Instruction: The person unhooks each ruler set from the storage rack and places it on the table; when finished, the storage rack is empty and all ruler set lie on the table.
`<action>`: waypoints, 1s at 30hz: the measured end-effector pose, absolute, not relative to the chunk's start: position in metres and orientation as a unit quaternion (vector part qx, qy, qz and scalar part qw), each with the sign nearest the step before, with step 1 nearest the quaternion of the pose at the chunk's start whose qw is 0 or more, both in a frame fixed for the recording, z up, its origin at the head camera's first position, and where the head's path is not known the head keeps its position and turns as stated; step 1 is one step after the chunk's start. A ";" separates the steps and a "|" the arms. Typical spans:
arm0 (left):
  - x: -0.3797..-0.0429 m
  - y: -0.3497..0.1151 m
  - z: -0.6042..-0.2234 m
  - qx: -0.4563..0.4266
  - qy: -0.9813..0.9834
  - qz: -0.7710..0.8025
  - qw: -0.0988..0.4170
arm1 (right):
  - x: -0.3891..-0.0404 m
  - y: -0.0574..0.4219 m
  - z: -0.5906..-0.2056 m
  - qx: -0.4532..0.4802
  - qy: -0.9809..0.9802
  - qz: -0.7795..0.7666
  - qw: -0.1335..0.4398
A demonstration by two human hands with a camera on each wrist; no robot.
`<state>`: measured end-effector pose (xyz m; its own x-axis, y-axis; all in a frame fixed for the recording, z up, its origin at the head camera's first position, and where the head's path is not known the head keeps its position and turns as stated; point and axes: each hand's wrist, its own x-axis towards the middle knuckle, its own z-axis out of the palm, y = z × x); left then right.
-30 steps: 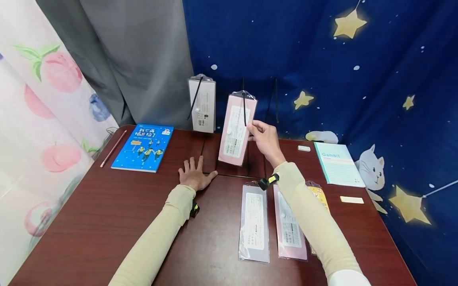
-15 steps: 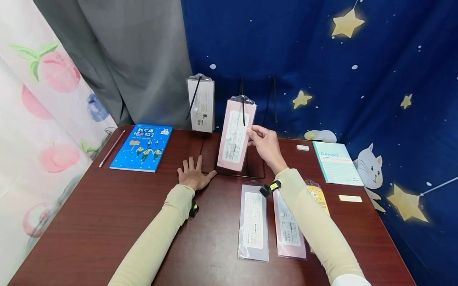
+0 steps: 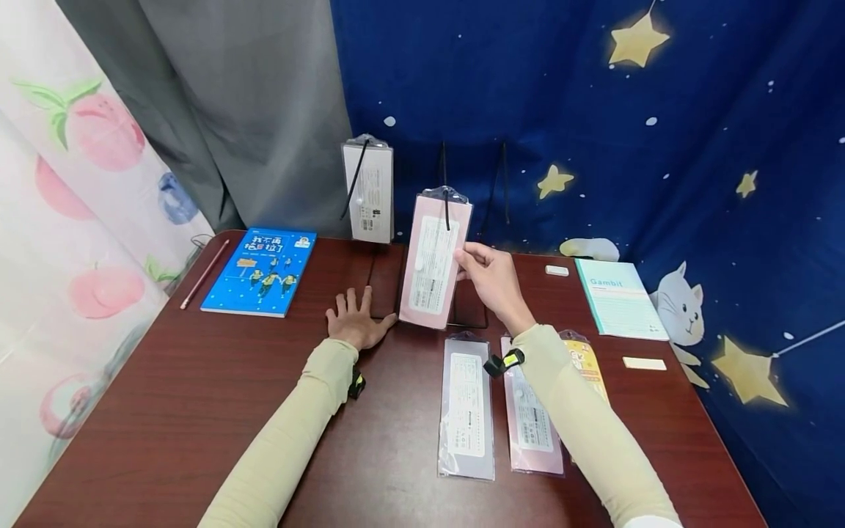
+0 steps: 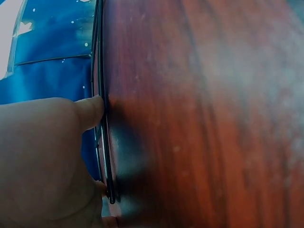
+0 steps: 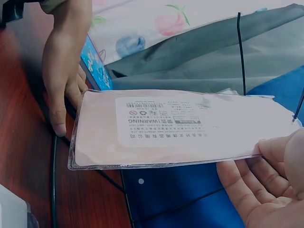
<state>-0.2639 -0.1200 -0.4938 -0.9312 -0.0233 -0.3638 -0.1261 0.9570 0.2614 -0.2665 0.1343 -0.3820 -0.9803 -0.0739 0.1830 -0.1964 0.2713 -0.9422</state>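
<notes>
My right hand pinches a flat pink-backed package in a clear plastic sleeve by its right edge, between thumb and fingers. A black wire prong shows across the package's top, at its clear hang tab. In the right wrist view the package shows a white printed label, with the prong at its tab end. My left hand rests on the table with fingers spread, thumb and fingers over the black wire base of the rack. A grey-white package hangs from the left prong.
A bare prong stands at the rack's right. On the table lie a grey-backed package, a pink one, a yellow one, a blue book, a pencil, a Gambit notebook and two white erasers.
My right hand has drawn the pink package downward and toward me, its tab now nearer the prong's front end. My left hand has stayed in place on the wire base.
</notes>
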 end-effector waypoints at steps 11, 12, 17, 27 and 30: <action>-0.264 -0.121 -0.497 -0.038 0.972 0.144 0.180 | -0.241 0.139 -0.383 0.101 -0.800 0.590 0.042; -0.264 -0.121 -0.497 -0.038 0.973 0.143 0.180 | -0.239 0.139 -0.383 0.104 -0.799 0.590 0.041; -0.258 -0.119 -0.492 -0.038 0.974 0.143 0.170 | -0.227 0.139 -0.382 0.116 -0.801 0.586 0.039; -0.253 -0.118 -0.483 -0.034 0.974 0.154 0.162 | -0.206 0.143 -0.381 0.125 -0.802 0.583 0.020; -0.258 -0.119 -0.488 -0.033 0.973 0.151 0.171 | -0.199 0.144 -0.379 0.128 -0.803 0.581 0.018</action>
<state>-0.2578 -0.1193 -0.4875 -0.9396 -0.0123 -0.3420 -0.1157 0.9520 0.2835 -0.1994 0.1440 -0.3792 -0.9667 -0.1845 0.1771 -0.2258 0.2911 -0.9297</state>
